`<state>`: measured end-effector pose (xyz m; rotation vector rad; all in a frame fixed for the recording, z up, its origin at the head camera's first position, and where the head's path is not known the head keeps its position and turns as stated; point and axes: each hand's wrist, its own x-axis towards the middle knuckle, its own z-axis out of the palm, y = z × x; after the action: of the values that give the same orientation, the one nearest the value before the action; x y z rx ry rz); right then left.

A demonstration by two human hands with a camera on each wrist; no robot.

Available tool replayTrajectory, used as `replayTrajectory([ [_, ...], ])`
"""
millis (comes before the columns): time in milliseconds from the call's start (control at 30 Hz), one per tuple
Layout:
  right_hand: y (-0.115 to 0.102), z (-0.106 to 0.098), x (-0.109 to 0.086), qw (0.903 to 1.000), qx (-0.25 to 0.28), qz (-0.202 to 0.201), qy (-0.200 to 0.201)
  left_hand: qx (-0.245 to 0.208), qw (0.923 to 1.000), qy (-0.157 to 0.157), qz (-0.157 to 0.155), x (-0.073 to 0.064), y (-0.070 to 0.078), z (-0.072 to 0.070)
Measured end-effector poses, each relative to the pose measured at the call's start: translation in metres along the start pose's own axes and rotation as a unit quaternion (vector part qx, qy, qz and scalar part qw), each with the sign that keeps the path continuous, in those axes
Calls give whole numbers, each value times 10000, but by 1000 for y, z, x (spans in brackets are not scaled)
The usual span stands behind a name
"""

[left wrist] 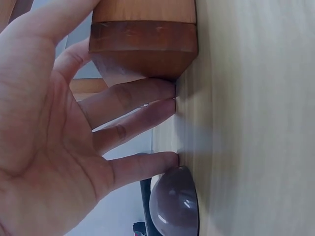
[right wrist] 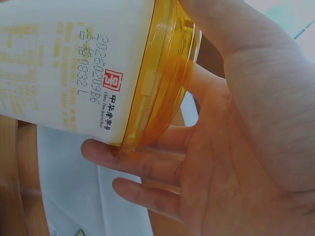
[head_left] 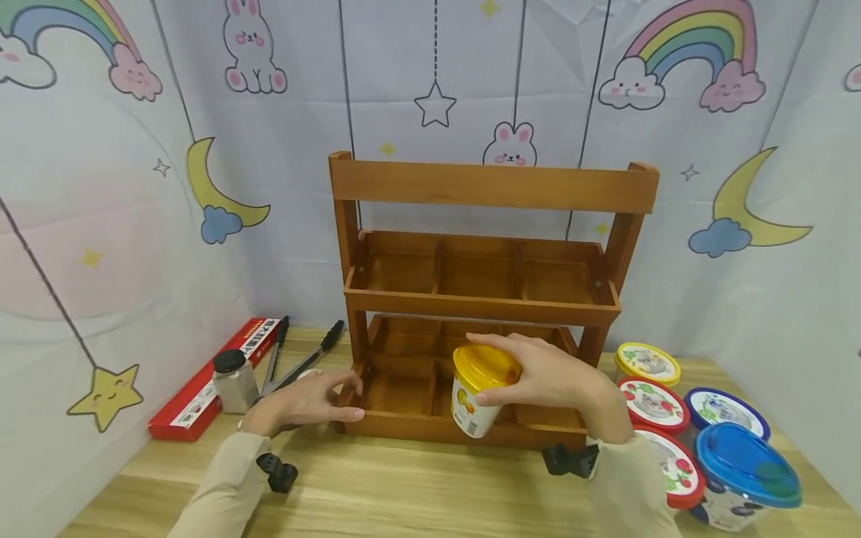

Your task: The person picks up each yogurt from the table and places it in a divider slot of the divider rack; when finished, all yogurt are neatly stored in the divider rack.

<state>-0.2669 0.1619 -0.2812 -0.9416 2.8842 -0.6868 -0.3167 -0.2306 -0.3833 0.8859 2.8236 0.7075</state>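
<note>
My right hand (head_left: 538, 366) grips a white tub with a yellow lid (head_left: 486, 373) by the lid, thumb on one side and fingers on the other. The tub is tilted, in front of the lower tier of a brown wooden two-tier rack (head_left: 494, 183). In the right wrist view the tub (right wrist: 64, 69) shows printed text on its side. At the rack's lower left corner is my left hand (head_left: 306, 403), thumb at the front and fingers spread along the side. The left wrist view has extended fingers (left wrist: 133, 93) beside the rack's corner (left wrist: 142, 39), tips down by the tabletop.
Several lidded tubs stand at right, among them a blue-lidded one (head_left: 747, 463) and a red-lidded one (head_left: 652, 403). On the left lie a red box (head_left: 202, 403), a black-capped jar (head_left: 234, 381) and black-tipped tongs (head_left: 306, 362). A dark rounded object (left wrist: 174, 204) sits near the left fingers.
</note>
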Motion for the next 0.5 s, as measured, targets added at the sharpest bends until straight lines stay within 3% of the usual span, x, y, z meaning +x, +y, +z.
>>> replayTrajectory([
  [300, -11, 16, 25, 9991, -32, -307, 274, -199, 9997, -165, 37, -1, -2, 3],
  [500, -22, 31, 39, 9972, -352, -405, 529, -141, 9997, -173, -115, -2, 0, 0],
])
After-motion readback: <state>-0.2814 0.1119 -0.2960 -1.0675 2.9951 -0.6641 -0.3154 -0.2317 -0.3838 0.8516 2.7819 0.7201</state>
